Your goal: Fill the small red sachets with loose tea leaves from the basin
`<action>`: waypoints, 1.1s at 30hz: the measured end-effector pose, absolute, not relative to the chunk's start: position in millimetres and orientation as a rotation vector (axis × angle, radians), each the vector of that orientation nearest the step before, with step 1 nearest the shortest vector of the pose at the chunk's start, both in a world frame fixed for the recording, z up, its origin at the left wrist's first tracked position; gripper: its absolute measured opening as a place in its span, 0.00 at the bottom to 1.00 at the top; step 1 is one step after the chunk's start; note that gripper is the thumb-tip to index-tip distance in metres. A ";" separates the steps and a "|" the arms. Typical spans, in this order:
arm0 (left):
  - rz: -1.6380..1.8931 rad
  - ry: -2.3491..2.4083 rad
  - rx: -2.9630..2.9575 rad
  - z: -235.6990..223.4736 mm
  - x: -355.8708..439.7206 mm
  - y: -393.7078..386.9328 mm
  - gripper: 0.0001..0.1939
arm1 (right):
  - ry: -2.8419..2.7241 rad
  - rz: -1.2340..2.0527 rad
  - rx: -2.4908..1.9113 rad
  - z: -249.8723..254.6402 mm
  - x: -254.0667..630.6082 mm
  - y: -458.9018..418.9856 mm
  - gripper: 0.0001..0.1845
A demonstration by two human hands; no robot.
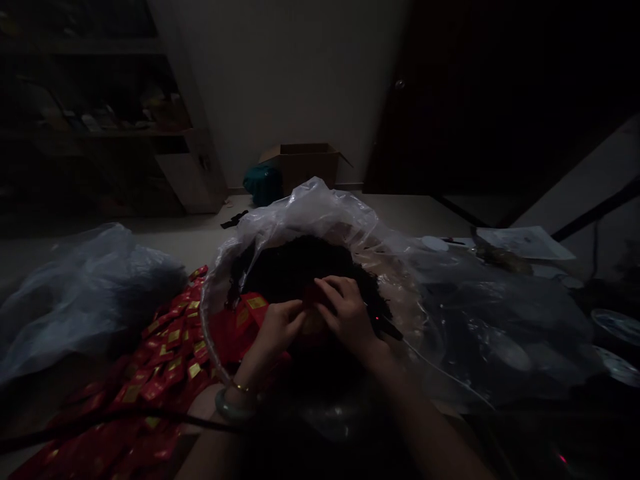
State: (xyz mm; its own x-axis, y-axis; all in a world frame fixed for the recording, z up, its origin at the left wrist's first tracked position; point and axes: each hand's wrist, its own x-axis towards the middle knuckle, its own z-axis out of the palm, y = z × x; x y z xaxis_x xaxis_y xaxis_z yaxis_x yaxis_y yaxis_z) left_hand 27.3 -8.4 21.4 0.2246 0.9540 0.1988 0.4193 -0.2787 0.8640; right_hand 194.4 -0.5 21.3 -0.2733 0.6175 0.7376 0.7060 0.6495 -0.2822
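Observation:
My left hand (pixel 280 325) and my right hand (pixel 345 310) come together over a round container lined with a clear plastic bag (pixel 315 207). Between their fingertips is a small dark red packet (pixel 313 295), pinched from both sides; the gloom hides its details. Beneath lies a heap of black, crinkly loose material (pixel 300 260) that looks like dried leaves. Red packets with gold labels (pixel 243 319) rest inside the container, close to my left hand. Beside my right wrist is a dark slim device (pixel 389 325) with a red light and a white cord.
Many more red packets (pixel 173 340) are piled to the left, near a crumpled plastic bag (pixel 95 287). Clear plastic (pixel 500 320) covers things at the right. An open cardboard box (pixel 310 163) and a teal bundle (pixel 263 185) stand by the wall. A dark cord (pixel 125 415) crosses the lower left.

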 end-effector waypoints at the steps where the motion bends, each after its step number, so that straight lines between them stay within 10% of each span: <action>1: 1.008 1.266 1.798 21.4 28.1 -8.3 0.09 | -1.972 -0.139 -1.032 20.3 194.3 -0.1 0.20; 24: 0.934 1.261 1.376 30.4 28.5 -7.4 0.18 | -2.210 0.517 -1.137 44.1 202.4 -9.6 0.01; 33: 1.057 1.327 1.786 21.0 33.5 -9.7 0.13 | -2.137 1.090 -1.325 43.8 198.7 -9.3 0.24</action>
State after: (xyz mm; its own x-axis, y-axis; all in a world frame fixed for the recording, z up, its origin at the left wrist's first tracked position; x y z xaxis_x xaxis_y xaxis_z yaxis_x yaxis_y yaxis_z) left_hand 33.5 -9.7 21.0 0.1562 0.9639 0.2156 0.4255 -0.2626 0.8660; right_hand 198.7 -9.3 43.8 -0.4718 0.8793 -0.0653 0.5691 0.2471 -0.7843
